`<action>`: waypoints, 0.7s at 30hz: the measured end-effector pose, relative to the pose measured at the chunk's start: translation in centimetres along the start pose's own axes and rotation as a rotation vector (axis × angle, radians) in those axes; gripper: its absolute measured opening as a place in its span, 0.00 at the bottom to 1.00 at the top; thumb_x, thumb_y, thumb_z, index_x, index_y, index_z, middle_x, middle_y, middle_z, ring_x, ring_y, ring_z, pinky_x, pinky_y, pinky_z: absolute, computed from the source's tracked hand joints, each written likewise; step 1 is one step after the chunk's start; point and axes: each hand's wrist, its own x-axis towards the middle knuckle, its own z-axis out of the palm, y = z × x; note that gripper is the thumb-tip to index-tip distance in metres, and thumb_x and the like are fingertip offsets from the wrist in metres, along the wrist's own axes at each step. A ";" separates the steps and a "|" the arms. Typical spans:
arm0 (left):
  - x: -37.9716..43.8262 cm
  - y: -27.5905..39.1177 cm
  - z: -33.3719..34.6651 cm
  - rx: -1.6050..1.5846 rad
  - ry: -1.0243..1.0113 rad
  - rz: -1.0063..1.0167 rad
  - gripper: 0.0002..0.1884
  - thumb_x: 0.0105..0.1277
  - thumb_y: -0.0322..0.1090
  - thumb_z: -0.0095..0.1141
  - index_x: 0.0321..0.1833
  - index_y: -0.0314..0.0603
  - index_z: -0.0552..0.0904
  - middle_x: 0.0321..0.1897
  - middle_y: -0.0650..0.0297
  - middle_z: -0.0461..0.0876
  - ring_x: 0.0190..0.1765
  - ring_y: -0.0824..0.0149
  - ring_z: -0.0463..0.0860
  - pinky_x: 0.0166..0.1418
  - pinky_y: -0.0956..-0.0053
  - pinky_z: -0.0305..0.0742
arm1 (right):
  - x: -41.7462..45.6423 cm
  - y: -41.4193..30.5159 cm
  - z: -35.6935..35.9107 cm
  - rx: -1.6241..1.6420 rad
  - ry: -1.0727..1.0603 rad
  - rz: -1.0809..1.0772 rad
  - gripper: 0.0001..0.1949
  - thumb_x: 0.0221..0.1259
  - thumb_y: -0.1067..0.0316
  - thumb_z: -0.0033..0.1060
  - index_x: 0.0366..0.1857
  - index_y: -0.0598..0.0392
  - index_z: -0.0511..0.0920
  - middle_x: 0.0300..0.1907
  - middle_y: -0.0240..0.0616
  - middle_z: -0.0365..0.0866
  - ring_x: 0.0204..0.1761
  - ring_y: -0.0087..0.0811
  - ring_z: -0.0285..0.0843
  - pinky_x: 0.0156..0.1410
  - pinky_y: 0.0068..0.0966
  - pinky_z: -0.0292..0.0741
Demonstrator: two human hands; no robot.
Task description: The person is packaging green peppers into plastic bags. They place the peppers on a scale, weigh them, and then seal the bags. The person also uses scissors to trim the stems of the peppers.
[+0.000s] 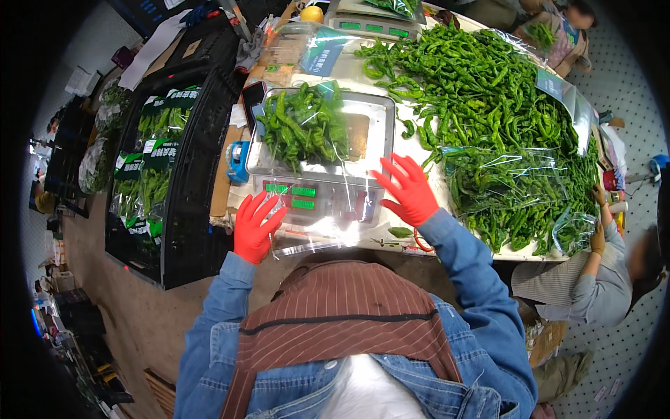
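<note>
A clear plastic bag of green peppers (303,123) lies on the metal pan of a digital scale (384,112), its empty end draped over the lit display towards me. My left hand (256,228), in a red glove, is at the bag's left edge below the display; whether its fingers pinch the film is unclear. Fingers spread, my red-gloved right hand (410,191) hovers by the scale's front right corner and appears to hold nothing. A large heap of loose green peppers (481,89) covers the table's right side, with a filled clear bag (507,178) on it.
Black crates (196,173) with packed peppers stand left. A blue tape dispenser (239,161) and a phone (254,99) sit beside the scale. Another scale (374,23) is at the back. A person (586,283) handles a bag at right; another (562,34) is at the far right corner.
</note>
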 end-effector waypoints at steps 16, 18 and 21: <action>21.1 -6.5 -16.8 -0.840 0.513 -0.141 0.17 0.77 0.38 0.44 0.46 0.27 0.79 0.41 0.52 0.85 0.41 0.61 0.87 0.49 0.69 0.81 | 23.3 0.2 -13.4 1.010 0.311 -0.002 0.16 0.76 0.60 0.44 0.44 0.63 0.79 0.38 0.44 0.86 0.41 0.30 0.85 0.51 0.27 0.79; 23.0 -8.5 -17.2 -0.868 0.451 -0.217 0.17 0.77 0.38 0.44 0.46 0.28 0.80 0.39 0.52 0.85 0.40 0.60 0.87 0.47 0.68 0.81 | 25.7 2.6 -13.3 1.055 0.210 0.067 0.16 0.76 0.60 0.44 0.42 0.64 0.79 0.37 0.44 0.86 0.41 0.30 0.85 0.49 0.27 0.79; 27.1 -11.3 -18.8 -0.954 0.298 -0.314 0.16 0.76 0.39 0.45 0.46 0.29 0.80 0.37 0.53 0.86 0.39 0.59 0.87 0.46 0.67 0.82 | 28.1 3.1 -14.3 1.045 0.235 0.195 0.16 0.75 0.60 0.46 0.39 0.63 0.78 0.34 0.42 0.85 0.38 0.29 0.85 0.44 0.27 0.81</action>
